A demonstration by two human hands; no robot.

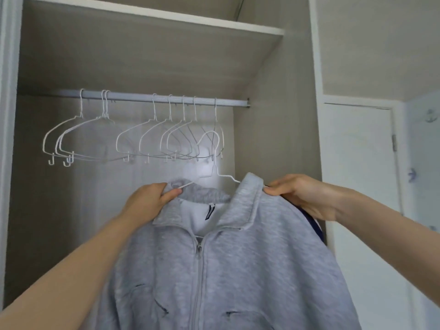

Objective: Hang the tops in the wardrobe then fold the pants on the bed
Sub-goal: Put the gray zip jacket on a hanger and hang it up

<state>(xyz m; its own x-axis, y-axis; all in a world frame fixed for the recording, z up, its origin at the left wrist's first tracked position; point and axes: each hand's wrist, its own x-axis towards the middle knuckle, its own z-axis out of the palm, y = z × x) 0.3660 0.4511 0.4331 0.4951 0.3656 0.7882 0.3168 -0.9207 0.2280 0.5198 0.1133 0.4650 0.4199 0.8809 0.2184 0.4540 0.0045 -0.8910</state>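
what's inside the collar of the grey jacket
A white wire hanger sits inside the grey zip jacket: its hook and upper wires show above the collar, plus the white lining and a dark label. The hanger's shoulders and bottom bar are covered by fabric.

Single head-worn view, facing forward and slightly upward, close to the open wardrobe [273, 115], hands nearest

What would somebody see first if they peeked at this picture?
A big grey zip-up top fills the bottom middle, held up by both hands, left hand and right hand, pinching its collar. Behind it, empty white wire hangers dangle in a row from the wardrobe rail.
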